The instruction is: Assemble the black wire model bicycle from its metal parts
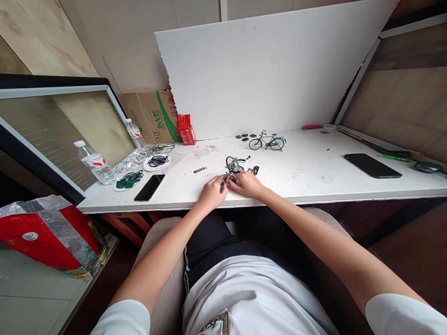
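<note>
My left hand and my right hand meet near the table's front edge. Between them sits a small dark model bicycle part, pinched by the fingers of both hands. A black spoked wheel stands just beyond the fingertips, and whether it joins the held part I cannot tell. Small black pieces lie right of my right hand, and a thin dark piece lies ahead of my left. Farther back, a green and black model bicycle stands upright.
On the left are a black phone, green parts on a plate, black parts on another, and two water bottles. A red box stands by the white backboard. Another phone lies right.
</note>
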### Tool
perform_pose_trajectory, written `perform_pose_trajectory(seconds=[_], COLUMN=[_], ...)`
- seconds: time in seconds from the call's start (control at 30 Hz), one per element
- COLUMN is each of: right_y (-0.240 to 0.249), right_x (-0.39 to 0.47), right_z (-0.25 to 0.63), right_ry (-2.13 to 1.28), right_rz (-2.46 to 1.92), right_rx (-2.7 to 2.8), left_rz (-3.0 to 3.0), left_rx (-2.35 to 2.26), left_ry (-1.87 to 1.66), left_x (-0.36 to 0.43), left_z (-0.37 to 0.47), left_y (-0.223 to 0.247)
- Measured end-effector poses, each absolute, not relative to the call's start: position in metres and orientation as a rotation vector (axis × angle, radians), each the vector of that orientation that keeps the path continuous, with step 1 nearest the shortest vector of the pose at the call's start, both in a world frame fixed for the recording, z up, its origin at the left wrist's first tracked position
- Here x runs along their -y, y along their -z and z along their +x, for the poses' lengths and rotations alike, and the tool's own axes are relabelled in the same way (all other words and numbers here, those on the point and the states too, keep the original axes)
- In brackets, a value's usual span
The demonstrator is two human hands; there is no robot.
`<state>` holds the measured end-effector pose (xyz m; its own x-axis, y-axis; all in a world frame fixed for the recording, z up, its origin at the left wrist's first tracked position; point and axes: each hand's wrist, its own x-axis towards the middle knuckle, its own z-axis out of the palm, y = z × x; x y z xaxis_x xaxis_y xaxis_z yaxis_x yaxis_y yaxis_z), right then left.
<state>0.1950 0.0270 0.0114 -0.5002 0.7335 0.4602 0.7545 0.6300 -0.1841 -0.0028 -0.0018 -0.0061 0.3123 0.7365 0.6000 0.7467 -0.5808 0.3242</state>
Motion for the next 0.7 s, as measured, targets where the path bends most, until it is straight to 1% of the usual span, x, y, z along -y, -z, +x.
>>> perform_pose_trajectory(seconds=[0.7], right_y=[-0.0105], right_x=[-0.0280], right_z=[0.1949], right_ry=[0.056], right_rz=[-1.166], right_rx=[2.346], left_rz=[-2.527], left_rx=[1.445], left_ry=[1.131], left_x=[0.0005], left_z=[-0.0030], left_y=[0.0065])
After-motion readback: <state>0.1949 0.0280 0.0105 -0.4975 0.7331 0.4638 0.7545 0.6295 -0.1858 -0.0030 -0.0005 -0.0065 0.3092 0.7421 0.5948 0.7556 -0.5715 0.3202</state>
